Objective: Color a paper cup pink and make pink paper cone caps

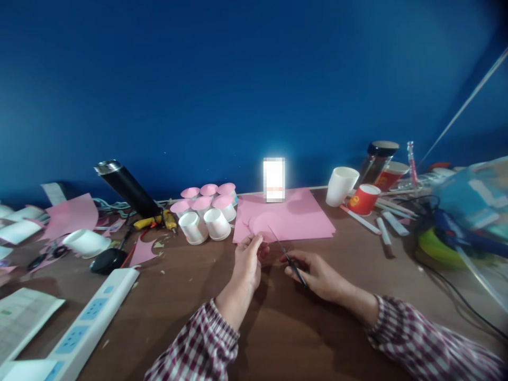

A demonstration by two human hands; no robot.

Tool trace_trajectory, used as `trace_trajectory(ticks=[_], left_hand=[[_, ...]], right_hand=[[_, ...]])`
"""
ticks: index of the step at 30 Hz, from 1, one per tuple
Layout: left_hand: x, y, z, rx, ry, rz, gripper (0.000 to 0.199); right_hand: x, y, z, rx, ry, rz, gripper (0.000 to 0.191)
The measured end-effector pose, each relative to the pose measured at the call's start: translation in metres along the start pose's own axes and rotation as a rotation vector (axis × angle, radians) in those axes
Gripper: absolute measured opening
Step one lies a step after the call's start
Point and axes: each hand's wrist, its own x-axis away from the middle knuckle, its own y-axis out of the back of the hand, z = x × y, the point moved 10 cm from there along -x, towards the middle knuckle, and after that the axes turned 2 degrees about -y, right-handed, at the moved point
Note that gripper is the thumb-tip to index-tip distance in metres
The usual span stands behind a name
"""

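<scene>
A round piece of pink paper is pinched at its lower edge by my left hand. My right hand is closed around the dark handles of slim scissors, whose tip points up and left beside the paper circle. Behind both hands lie pink paper sheets on the brown table. Left of the sheets stand several cups with pink tops and two white cups in front of them.
At left are a black bottle, a yellow glue gun, a tipped white cup and a power strip. At right stand a white cup, a red cup and a jar, with white sticks nearby.
</scene>
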Motion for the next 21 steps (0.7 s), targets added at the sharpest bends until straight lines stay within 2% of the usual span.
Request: trace_trajectory(ticks=[3, 21], left_hand=[[0.0004, -0.0016, 0.0036, 0.063, 0.041, 0.012, 0.036], [0.0006, 0.0007, 0.0044, 0.076, 0.045, -0.004, 0.038]], right_hand=[[-0.0005, -0.0008, -0.0003, -0.011, -0.009, 0.000, 0.035], [0.0000, -0.0013, -0.0013, -0.033, -0.026, -0.001, 0.033]])
